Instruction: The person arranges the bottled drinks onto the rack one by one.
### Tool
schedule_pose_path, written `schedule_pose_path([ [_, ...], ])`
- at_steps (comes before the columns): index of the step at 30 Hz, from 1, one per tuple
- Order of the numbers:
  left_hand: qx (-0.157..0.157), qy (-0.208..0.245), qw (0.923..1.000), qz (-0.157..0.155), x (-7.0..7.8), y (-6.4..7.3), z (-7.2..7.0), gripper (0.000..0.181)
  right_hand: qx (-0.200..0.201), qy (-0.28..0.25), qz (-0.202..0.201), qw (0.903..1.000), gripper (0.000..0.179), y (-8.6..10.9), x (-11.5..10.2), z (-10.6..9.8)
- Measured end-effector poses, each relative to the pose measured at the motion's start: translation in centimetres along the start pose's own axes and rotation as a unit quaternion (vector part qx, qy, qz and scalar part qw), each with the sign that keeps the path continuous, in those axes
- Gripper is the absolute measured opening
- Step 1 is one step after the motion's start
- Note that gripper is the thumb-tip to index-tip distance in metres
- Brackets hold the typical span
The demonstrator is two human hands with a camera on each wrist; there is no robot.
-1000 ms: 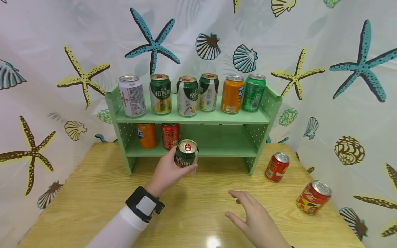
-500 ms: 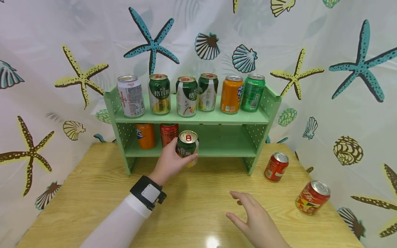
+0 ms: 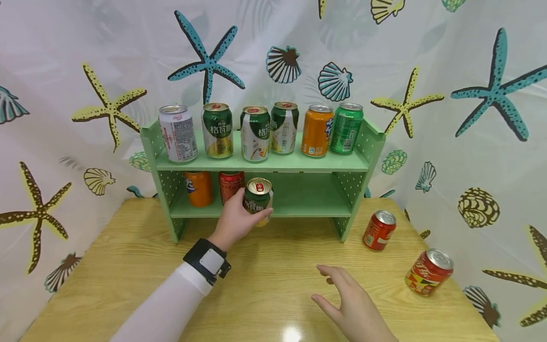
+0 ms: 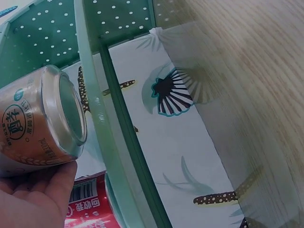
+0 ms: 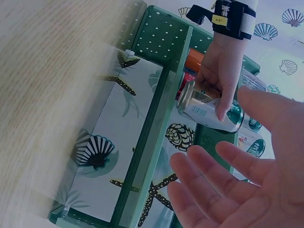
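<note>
My left hand (image 3: 237, 216) grips a dark green and gold drink can (image 3: 258, 202) with a red pull tab, thumb across its near side. The can is upright at the front of the lower shelf, just right of a red can (image 3: 231, 184). In the left wrist view the can's bottom (image 4: 71, 116) shows beside the shelf's front edge, with the red can (image 4: 92, 204) below it. My right hand (image 3: 352, 304) hovers over the table, fingers spread and loosely bent, holding nothing; its palm (image 5: 256, 190) shows large in the right wrist view.
A green two-tier shelf (image 3: 262, 164) stands on the wooden table (image 3: 273, 285). Several cans, such as a white one (image 3: 178, 135) and an orange one (image 3: 317, 133), line its top. An orange can (image 3: 198, 190) sits lower left. Two red cans (image 3: 379, 231) (image 3: 429, 273) stand on the table's right.
My left hand has raised the green can and carried it forward from before the shelf to the lower shelf's front edge. My right hand has stayed nearly still.
</note>
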State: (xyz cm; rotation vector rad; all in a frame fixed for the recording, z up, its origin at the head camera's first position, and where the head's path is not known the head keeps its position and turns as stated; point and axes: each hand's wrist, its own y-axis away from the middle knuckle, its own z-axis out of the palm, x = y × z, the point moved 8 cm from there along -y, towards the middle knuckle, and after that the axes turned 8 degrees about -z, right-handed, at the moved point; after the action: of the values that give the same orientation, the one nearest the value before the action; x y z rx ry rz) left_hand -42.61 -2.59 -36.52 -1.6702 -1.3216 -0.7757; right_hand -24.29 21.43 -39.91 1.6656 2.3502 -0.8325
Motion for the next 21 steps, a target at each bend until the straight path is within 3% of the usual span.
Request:
schedule_pose_path([
  [9, 0.013, -0.007, 0.9998, -0.011, -0.6, -0.7, 0.2, 0.070, 0.021, -0.001, -0.019, 0.9996, 0.053, 0.3, -0.1, -0.4],
  [21, 0.011, -0.002, 0.9996, -0.027, -1.0, -1.1, 0.5, 0.074, 0.023, 0.007, -0.014, 0.9996, 0.052, 0.3, -0.3, -0.5],
])
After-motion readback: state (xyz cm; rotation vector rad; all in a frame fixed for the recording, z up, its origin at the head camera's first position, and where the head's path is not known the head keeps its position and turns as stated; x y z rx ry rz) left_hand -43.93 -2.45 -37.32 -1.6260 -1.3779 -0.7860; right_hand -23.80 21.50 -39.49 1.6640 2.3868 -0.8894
